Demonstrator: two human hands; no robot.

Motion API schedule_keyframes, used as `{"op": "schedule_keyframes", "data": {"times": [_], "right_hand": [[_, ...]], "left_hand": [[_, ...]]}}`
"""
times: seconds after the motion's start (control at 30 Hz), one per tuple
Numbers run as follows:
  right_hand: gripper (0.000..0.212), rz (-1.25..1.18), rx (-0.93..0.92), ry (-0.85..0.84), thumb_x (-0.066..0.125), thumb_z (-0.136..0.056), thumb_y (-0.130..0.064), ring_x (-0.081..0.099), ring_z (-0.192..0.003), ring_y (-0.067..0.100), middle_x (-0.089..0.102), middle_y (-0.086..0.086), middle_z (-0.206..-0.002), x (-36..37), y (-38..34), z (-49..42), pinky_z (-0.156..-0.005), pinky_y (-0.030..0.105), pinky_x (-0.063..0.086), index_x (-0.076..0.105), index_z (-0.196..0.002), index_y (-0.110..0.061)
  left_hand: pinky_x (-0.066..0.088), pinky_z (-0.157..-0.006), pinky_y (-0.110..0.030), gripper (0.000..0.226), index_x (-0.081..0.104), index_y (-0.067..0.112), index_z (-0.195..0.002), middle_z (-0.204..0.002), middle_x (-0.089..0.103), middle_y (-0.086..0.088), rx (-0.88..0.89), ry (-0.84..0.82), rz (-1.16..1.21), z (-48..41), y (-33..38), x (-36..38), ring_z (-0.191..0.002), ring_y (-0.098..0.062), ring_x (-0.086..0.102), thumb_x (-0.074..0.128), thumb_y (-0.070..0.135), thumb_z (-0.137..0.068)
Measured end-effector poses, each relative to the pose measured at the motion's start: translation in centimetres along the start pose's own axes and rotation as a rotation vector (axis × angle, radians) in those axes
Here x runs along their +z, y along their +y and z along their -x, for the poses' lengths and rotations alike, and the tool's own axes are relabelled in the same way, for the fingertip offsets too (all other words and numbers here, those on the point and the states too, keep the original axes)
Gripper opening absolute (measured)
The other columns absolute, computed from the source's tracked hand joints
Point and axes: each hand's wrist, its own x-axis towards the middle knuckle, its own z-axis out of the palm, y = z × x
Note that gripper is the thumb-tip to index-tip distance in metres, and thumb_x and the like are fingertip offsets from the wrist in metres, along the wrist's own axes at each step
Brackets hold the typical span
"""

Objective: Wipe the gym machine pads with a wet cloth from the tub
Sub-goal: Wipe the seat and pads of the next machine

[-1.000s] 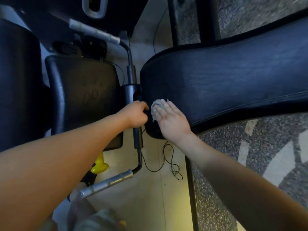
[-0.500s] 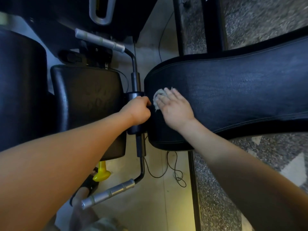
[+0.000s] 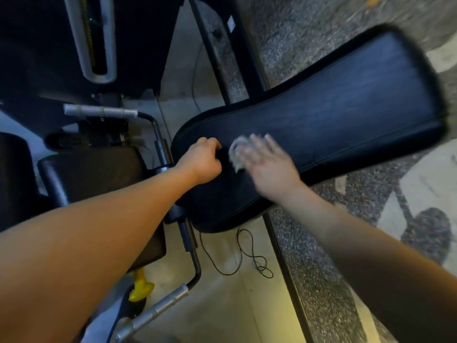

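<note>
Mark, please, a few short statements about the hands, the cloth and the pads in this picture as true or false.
1. The right hand lies flat on the cloth. True.
2. The cloth is on the small seat pad. False: it lies on the long black pad.
3. The left hand is spread flat. False: its fingers are curled, beside the cloth at that pad's near end.
4. A thin black cord lies looped below the pad's near end. True.

Readable text: none that I can make out.
White sticker (image 3: 231,21) on the black frame bar (image 3: 247,60): too small for me to read.
Yellow strip (image 3: 89,33) inside the grey-rimmed slot (image 3: 75,33): marks blurred, unreadable.
</note>
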Motion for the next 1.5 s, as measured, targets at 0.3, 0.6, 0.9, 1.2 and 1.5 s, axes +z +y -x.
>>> {"op": "schedule_keyframes", "data": {"times": [0.3,0.6,0.9,1.2,1.5], "right_hand": [[0.06,-0.053,0.019,0.066,0.023,-0.096,-0.018,0.027,-0.152,0.038,0.048,0.012,-0.155,1.3,-0.3,7.7,-0.126,0.052,0.012,0.054,-0.146,-0.007],[0.056,0.003,0.542,0.263,0.042,-0.098,-0.015,0.022,-0.154,0.036,0.041,0.008,-0.16,-4.7,11.6,12.1,-0.125,0.056,0.005,0.044,-0.153,-0.012],[0.054,-0.415,0.304,0.153,0.033,-0.094,-0.005,0.029,-0.15,0.041,0.047,0.017,-0.154,-1.3,2.9,9.7,-0.127,0.049,0.014,0.057,-0.142,-0.004],[0.013,-2.053,0.438,0.164,0.046,-0.109,-0.021,0.065,-0.088,0.019,0.067,0.006,-0.101,-10.9,0.9,7.9,-0.073,0.034,0.057,0.058,-0.109,-0.016],[0.016,-2.453,0.174,0.148,0.055,-0.106,-0.025,0.069,-0.087,0.019,0.069,0.009,-0.095,-13.0,1.0,9.2,-0.082,0.038,0.06,0.06,-0.102,-0.01]], "left_hand": [[0.042,-0.109,-0.038,0.063,0.037,0.019,-0.151,-0.151,0.034,-0.002,0.201,-0.11,-0.092,1.2,6.2,-0.5,-0.135,-0.025,0.043,0.055,0.018,-0.09],[0.045,-0.093,-0.027,0.088,0.007,0.049,-0.157,-0.164,-0.014,0.019,0.189,-0.422,-0.171,2.3,9.5,0.4,-0.148,-0.027,0.029,0.057,0.021,-0.09],[0.042,-0.1,-0.029,0.061,0.034,0.02,-0.153,-0.152,0.04,-0.007,0.13,-0.302,-0.181,3.9,9.8,-2.2,-0.133,-0.025,0.047,0.053,0.021,-0.095],[0.05,-0.087,-0.029,0.036,0.058,0.033,-0.12,-0.11,0.068,0.008,0.039,-0.146,0.158,9.7,9.7,-8.9,-0.101,-0.013,0.063,0.066,0.023,-0.085],[0.058,-0.089,-0.041,0.022,0.071,0.016,-0.102,-0.094,0.076,-0.003,0.096,0.098,0.383,13.0,14.3,-11.9,-0.09,-0.019,0.072,0.06,0.034,-0.099]]}}
